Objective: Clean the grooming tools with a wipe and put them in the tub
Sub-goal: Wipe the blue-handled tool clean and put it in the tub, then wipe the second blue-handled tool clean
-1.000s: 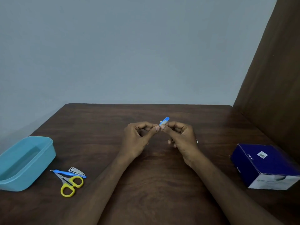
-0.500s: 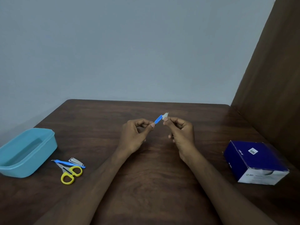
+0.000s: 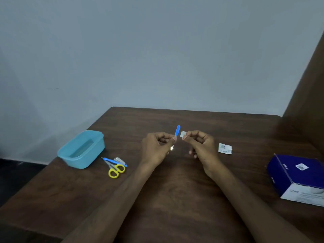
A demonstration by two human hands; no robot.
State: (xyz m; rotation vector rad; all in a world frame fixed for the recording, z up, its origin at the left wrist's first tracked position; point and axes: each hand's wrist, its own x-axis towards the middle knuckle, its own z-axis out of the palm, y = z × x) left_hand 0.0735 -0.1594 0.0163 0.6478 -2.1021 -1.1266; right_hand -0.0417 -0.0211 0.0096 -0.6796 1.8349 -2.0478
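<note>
Hands have parted: left hand [image 3: 157, 148] pinches blue tool [image 3: 177, 131] upright, right hand [image 3: 201, 146] pinches wipe [image 3: 183, 134].

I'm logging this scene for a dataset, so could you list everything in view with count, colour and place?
tub: 1, light blue, table's left, open.
scissors: 1, yellow handles, right of the tub.
blue-handled tool: 1, beside the scissors.
nail clipper: 1, silver, same cluster.
blue tool: 1, in left hand, blue end up.
wipe: 1, white, in right hand.
sachet: 1, white, torn, right of the hands.
box: 1, dark blue, table's right.
table: 1, dark wood.
left hand: pinches tool.
right hand: pinches wipe.
</note>
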